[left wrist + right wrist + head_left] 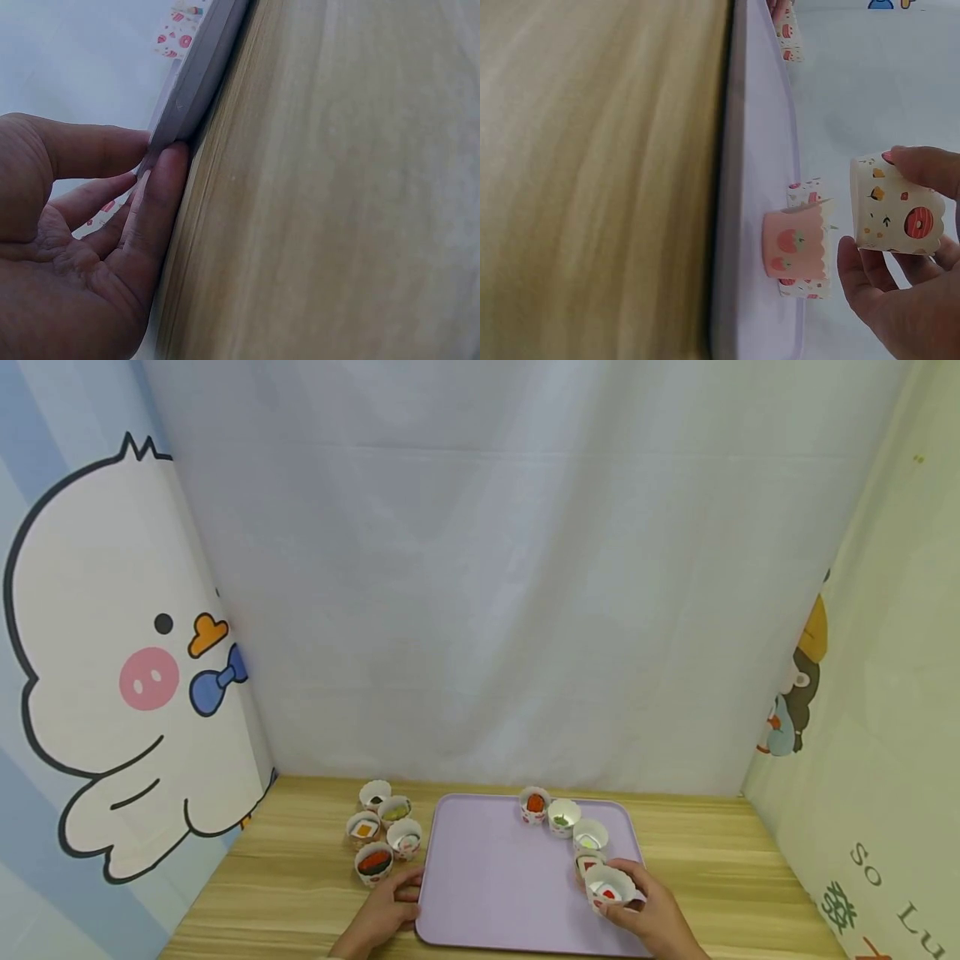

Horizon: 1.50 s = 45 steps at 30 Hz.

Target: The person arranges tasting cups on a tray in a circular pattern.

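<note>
My right hand [654,912] grips a white paper baking cup [604,907] by its sides, raised above the right part of a lilac tray [495,877]. A small white and red piece lies inside it. In the right wrist view the cup [894,206] shows a doughnut print, apart from a pink strawberry-print cup [799,244] on the tray. My left hand [384,908] pinches the tray's left edge. Up close in the left wrist view, the thumb and fingers [161,187] meet at the rim [199,82].
Along the tray's right side stand several filled cups, from one with an orange-red piece [534,820] to one with pale green [590,847]. Left of the tray, several more cups cluster on the wooden table [277,877], the nearest holding a red and black piece [373,877]. Curtains surround the table.
</note>
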Available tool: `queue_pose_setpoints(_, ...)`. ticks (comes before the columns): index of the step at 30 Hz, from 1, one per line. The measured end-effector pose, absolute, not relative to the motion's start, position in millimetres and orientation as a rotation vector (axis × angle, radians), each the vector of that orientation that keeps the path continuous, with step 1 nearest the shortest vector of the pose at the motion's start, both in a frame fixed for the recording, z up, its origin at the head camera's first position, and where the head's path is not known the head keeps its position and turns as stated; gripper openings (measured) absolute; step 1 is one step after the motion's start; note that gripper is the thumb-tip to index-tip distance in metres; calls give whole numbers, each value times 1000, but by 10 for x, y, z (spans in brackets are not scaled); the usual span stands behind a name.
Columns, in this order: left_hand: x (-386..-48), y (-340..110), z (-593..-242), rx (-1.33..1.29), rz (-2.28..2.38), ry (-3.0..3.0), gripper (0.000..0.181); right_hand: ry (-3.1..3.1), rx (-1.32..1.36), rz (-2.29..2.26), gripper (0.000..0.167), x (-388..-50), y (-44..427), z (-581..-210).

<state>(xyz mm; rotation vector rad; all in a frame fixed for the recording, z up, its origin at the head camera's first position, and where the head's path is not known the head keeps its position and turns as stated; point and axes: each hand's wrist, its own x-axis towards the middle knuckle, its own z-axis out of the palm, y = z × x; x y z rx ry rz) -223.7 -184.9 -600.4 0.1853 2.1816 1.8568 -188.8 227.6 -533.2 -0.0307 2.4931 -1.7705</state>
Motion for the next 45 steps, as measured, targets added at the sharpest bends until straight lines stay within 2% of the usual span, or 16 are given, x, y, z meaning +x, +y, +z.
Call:
queue_pose_setpoints(12,-2218,-1849,-6015,188,1871,2167,66,2506,-75,-1691,66,-1859,2215,-5573)
queue_pose_setpoints(25,-2231,-1847,-6037,176,1871,2166,66,2580,-11,-1604,63,-1868,2184,-5700)
queue_pose_setpoints(35,-2223,-1849,-6009,184,1872,2169,66,2663,-90,-1503,61,-1870,2194,-5754)
queue_pose_setpoints(45,-2241,-1855,-6019,191,1883,2160,66,2668,-176,-1556,67,-1892,2204,-5824)
